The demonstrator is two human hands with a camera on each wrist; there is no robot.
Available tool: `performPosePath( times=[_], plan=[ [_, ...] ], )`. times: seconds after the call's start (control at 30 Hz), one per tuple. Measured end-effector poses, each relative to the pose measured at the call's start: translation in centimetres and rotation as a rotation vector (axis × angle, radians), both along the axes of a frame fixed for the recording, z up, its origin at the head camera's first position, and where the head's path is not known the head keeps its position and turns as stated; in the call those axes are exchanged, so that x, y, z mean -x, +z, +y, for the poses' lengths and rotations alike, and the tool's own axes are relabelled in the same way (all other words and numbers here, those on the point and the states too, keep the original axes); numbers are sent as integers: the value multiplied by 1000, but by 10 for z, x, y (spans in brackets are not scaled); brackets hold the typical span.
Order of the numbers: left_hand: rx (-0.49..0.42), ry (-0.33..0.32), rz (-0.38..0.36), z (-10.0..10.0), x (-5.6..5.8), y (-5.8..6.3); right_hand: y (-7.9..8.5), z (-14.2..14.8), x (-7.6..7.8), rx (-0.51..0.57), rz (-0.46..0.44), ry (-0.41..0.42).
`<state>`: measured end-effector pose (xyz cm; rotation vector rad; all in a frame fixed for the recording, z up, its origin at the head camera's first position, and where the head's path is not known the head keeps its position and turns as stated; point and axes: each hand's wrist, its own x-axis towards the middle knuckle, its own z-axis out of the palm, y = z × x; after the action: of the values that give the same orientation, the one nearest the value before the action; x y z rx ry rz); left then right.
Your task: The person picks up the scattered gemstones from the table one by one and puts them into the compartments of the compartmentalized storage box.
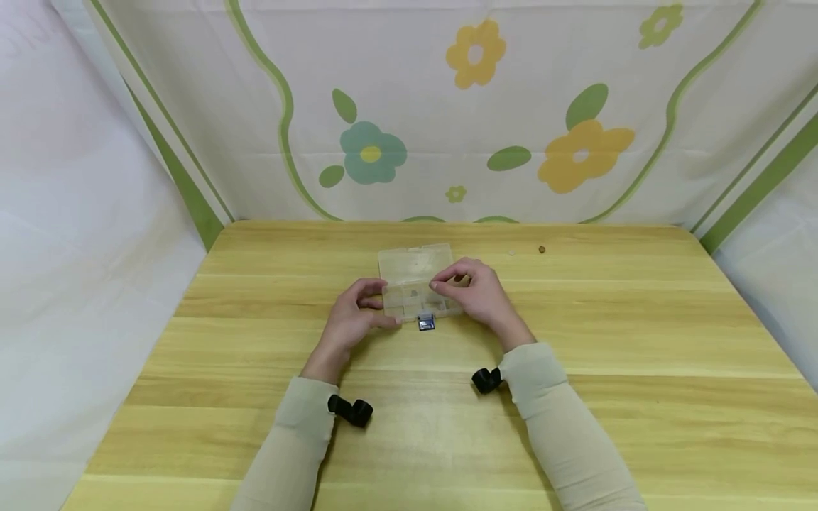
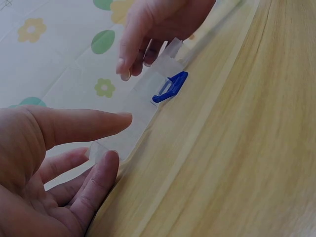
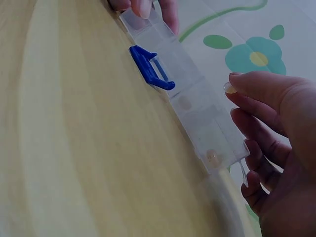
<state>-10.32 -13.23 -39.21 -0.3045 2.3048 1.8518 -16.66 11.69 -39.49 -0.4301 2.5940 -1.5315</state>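
A clear plastic compartment box (image 1: 415, 284) with a blue latch (image 1: 426, 323) lies mid-table, its lid folded open toward the back. My left hand (image 1: 358, 312) grips the box's left end, the thumb (image 2: 101, 173) at its near corner and the forefinger stretched above. My right hand (image 1: 476, 291) curls round the right end; its lower fingers (image 3: 256, 153) touch the far side and its forefinger tip (image 3: 232, 88) hovers over the compartments. Small pale pieces (image 3: 213, 157) sit in two compartments. The latch (image 3: 150, 69) points at me.
Two tiny items (image 1: 542, 249) lie on the wooden table (image 1: 639, 355) behind and right of the box. Flowered cloth walls (image 1: 486, 128) close off the back and both sides. Black wrist cameras (image 1: 350, 410) sit on both sleeves.
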Motion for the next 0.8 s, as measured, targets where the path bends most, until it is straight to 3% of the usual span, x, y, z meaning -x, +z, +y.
performPosePath(
  times=[0.3,0.8],
  plan=[
    [-5,-2,-1,0,0,0,-1,-11,-4,-62,75,-2],
    [10,-8,3,0,-1,-1,0,-19,-9,-106,108,44]
  ],
)
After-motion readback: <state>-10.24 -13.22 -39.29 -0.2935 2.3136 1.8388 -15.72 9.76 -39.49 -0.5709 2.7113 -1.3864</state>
